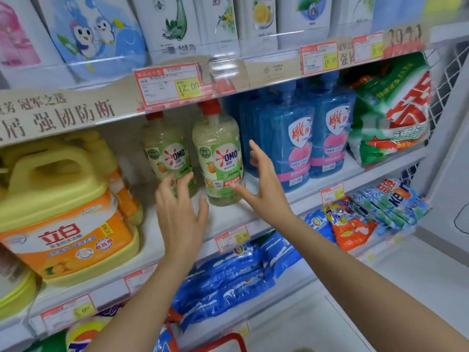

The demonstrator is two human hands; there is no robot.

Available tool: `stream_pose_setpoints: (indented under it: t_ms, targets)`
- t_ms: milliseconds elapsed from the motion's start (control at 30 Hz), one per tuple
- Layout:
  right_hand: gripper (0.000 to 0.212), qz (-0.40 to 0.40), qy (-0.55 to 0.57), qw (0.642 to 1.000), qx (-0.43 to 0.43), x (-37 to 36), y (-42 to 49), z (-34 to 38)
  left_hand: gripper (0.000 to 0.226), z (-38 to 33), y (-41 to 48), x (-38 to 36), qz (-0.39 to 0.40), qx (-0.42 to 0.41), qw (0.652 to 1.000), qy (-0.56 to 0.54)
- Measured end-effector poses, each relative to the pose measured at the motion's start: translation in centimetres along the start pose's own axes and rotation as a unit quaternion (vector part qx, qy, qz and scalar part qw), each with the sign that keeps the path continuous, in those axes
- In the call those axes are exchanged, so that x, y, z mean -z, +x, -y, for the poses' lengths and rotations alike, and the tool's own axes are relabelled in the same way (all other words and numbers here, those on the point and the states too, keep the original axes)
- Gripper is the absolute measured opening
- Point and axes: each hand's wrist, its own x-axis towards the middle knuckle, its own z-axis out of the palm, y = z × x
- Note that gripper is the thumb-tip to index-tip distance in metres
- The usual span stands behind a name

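- Front OMO bottle (pixel 218 158): upright on the middle shelf (pixel 228 219), centre of the frame. Red cap, green label, pale liquid.
- Second OMO bottle (pixel 165 151): same kind, upright, just left of the front OMO bottle and set further back.
- Left hand (pixel 180 212): centre of the frame, below and left of the front OMO bottle. Fingers straight and spread, holding nothing. The fingertips overlap the lower part of the second OMO bottle; contact cannot be told. The thumb lies near the lower left side of the front OMO bottle.
- Right hand (pixel 264 184): just right of the front OMO bottle. Fingers straight, pointing up in front of the blue bottles (pixel 289 138). The thumb is stretched left, its tip over the lower edge of the label. Hand spread, nothing gripped; whether the thumb touches cannot be told.
- The front OMO bottle stands between the two hands.
- Blue bottles: right of centre, same shelf, upright, side by side.
- Green bag (pixel 390 118): right end of the same shelf, leaning.
- Yellow jug (pixel 63 212): left of the frame, orange label.
- Price tag (pixel 167 85), reading 12.00: on the shelf edge above the OMO bottles.
- Blue packets (pixel 228 275): lower shelf, lower centre, behind the forearms.
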Motion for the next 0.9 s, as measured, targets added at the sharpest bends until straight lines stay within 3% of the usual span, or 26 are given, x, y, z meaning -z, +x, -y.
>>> stream_pose_setpoints:
  t_ms: [33, 100, 200, 300, 400, 567, 800, 900]
  targets:
    - [0.071, -0.012, 0.002, 1.0, 0.005, 1.3, -1.6, -0.1, 0.038, -0.7, -1.9, 0.0, -0.012, -0.033, 0.999, -0.037]
    - [0.042, 0.003, -0.004, 1.0, -0.024, 3.8, -5.6, -1.0, 0.026, -2.0, -6.3, -0.2, 0.035, -0.085, 0.989, -0.113]
    - [0.022, 0.135, -0.063, 0.98, -0.133, 7.0, -13.0, -3.7, 0.026, -3.4, -13.8, -1.1, 0.211, -0.12, 0.954, -0.177]
    - [0.028, 0.287, -0.141, 0.919, -0.232, 9.0, -20.9, -6.5, 0.037, -4.0, -20.9, -2.5, 0.441, -0.094, 0.881, -0.144]
    - [0.046, 0.375, -0.167, 0.866, -0.284, 8.9, -26.6, -7.9, 0.057, -4.6, -25.8, -3.4, 0.557, -0.057, 0.822, -0.109]
    - [0.053, 0.375, -0.235, 0.855, -0.27, 5.0, -28.9, -8.5, 0.071, -5.0, -27.9, -4.0, 0.593, 0.019, 0.803, -0.063]
    - [0.039, 0.303, -0.266, 0.882, -0.243, 4.0, -30.5, -9.0, 0.072, -4.2, -28.0, -4.3, 0.586, 0.033, 0.807, -0.06]
    - [0.038, 0.254, -0.25, 0.907, -0.223, 4.5, -30.3, -8.4, 0.085, -4.2, -28.2, -4.6, 0.58, 0.044, 0.81, -0.075]
